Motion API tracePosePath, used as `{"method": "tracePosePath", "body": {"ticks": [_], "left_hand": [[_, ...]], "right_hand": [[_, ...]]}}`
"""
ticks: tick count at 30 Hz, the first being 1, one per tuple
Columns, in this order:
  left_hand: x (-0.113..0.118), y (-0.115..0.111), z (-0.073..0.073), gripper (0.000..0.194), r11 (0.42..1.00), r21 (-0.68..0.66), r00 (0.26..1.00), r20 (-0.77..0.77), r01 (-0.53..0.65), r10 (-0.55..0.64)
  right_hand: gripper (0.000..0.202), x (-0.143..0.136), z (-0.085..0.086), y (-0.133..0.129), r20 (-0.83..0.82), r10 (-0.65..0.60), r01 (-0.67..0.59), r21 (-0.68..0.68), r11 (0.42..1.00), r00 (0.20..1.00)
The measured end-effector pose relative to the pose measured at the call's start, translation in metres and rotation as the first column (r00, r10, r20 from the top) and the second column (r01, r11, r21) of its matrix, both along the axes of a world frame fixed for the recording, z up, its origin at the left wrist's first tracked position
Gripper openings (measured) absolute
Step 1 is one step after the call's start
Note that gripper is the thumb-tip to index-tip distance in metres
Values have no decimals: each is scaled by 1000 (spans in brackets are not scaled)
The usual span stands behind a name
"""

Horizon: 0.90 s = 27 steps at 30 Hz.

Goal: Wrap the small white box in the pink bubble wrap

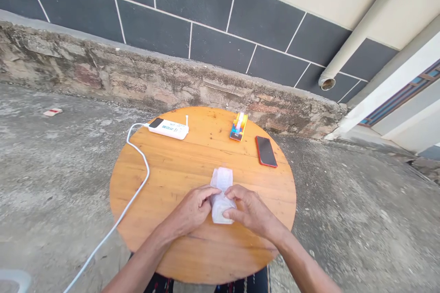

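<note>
A white, partly see-through wrapped packet (222, 208) lies on the round wooden table (165, 187) in front of me. Its far end is a flat, open-looking flap, and the near end is thicker; what it encloses cannot be made out. My left hand (194, 208) grips the packet's left side, fingertips at its middle. From the right, my right hand (249, 208) holds it with thumb and fingers pressed on the top and edge.
At the table's back left lies a white power strip (168, 128) with a white cord (147, 165) running off the left edge. A yellow tape dispenser (239, 127) and a red-edged phone (266, 151) lie to the right. A stone-based wall (165, 82) stands behind.
</note>
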<state>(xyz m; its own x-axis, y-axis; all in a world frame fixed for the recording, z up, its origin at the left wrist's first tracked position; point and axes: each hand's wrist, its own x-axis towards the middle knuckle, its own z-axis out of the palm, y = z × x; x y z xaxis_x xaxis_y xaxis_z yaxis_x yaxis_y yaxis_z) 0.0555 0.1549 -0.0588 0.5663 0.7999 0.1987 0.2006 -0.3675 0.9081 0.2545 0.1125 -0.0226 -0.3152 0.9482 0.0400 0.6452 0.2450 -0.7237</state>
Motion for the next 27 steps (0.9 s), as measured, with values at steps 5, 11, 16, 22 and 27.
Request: {"method": "tracePosePath", "body": {"ticks": [5, 11, 16, 22, 27], "left_hand": [[1, 11, 6, 38, 984, 9, 969, -174, -177, 176], [14, 32, 13, 22, 966, -9, 905, -351, -259, 239], [26, 38, 13, 25, 952, -11, 872, -404, -305, 275], [26, 38, 9, 18, 948, 20, 846, -445, -318, 293], [25, 44, 5, 13, 952, 34, 836, -468, -305, 285]], "right_hand": [[20, 1, 0, 6, -2, -18, 18, -43, 999, 1000], [20, 1, -2, 7, -20, -29, 28, -60, 998, 999], [19, 2, -1, 9, -19, -16, 14, -64, 998, 1000], [17, 3, -2, 11, -65, 14, -21, -97, 995, 998], [23, 6, -5, 19, -199, 44, -86, -207, 975, 979]]}}
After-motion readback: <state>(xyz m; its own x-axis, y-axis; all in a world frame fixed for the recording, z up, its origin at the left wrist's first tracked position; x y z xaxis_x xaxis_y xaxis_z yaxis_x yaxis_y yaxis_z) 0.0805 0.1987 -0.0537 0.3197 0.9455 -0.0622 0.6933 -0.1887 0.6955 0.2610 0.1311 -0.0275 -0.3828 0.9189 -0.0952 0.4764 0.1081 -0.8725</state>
